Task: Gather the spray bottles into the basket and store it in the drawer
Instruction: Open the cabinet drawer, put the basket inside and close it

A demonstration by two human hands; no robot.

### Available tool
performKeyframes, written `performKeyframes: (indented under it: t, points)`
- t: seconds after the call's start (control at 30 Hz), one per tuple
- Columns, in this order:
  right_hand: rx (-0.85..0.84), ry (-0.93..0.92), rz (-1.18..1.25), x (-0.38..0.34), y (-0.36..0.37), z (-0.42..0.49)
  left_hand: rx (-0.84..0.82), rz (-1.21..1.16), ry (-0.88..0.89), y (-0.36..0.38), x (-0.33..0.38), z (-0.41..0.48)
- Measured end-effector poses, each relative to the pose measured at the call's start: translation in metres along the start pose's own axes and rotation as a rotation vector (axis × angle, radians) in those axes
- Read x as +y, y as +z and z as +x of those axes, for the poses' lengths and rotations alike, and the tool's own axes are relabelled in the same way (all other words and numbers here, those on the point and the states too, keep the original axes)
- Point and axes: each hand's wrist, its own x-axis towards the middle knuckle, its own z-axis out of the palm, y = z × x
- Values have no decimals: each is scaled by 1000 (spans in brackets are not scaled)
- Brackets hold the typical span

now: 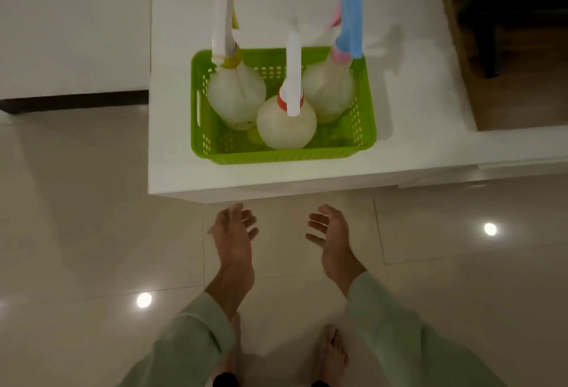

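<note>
A green perforated basket (285,156) sits on a white cabinet top (415,104). Three translucent spray bottles stand upright inside it: one with a yellow and white sprayer (235,94) at the left, one with a red collar and white sprayer (285,122) in front, and one with a pink and blue sprayer (329,91) at the right. My left hand (235,239) and my right hand (330,236) hover below the cabinet's front edge, both with fingers spread, palms facing each other, holding nothing and apart from the basket.
Glossy tiled floor (92,233) reflects ceiling lights. My bare feet (330,353) stand on it. A dark wooden piece of furniture (507,33) sits at the upper right. A white low unit with a dark base runs along the left.
</note>
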Motion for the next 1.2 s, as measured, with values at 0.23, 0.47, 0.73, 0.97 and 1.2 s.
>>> performKeyframes:
  t: [0.23, 0.47, 0.73, 0.97, 1.2]
  points:
    - [-154, 146, 446, 46, 28, 112, -156, -308, -378, 38, -85, 110]
    - [-330, 175, 803, 58, 36, 184, -176, -680, -399, 54, -117, 189]
    - [-347, 166, 822, 72, 18, 173, -250, -806, -417, 31, -128, 175]
    - [-136, -231, -79, 74, -35, 47, -248, 196, 64, -24, -108, 44]
    - [47, -1371, -1013, 17, -72, -56, -190, 932, 1161, -44, -56, -57]
